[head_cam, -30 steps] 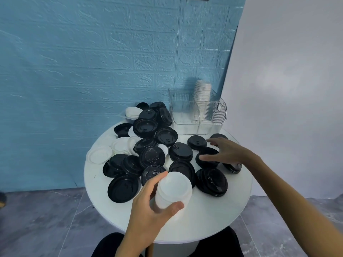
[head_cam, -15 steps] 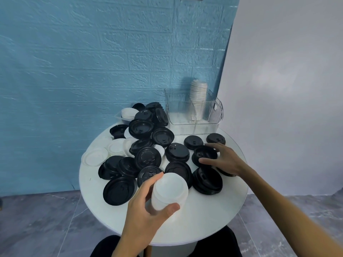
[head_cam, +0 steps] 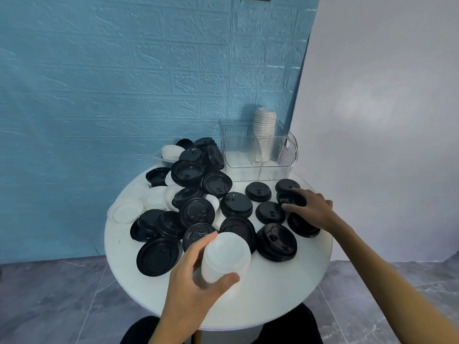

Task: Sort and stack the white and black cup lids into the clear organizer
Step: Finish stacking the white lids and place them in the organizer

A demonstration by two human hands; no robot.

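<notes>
Gathering is the step in hand. The left hand (head_cam: 196, 276) grips a stack of white lids (head_cam: 224, 256) at about 6 o'clock on the round worktop (head_cam: 285, 281). The right hand (head_cam: 310, 209), fingers curled, rests on a black lid (head_cam: 289, 198) at 2 o'clock; whether it actually pinches it I cannot tell. The clear organizer (head_cam: 258, 150) stands at 1 o'clock, a tall white stack (head_cam: 264, 130) already in its right part. Next, I judge, black lids need nesting one onto another, rims aligned, before going into the organizer.
</notes>
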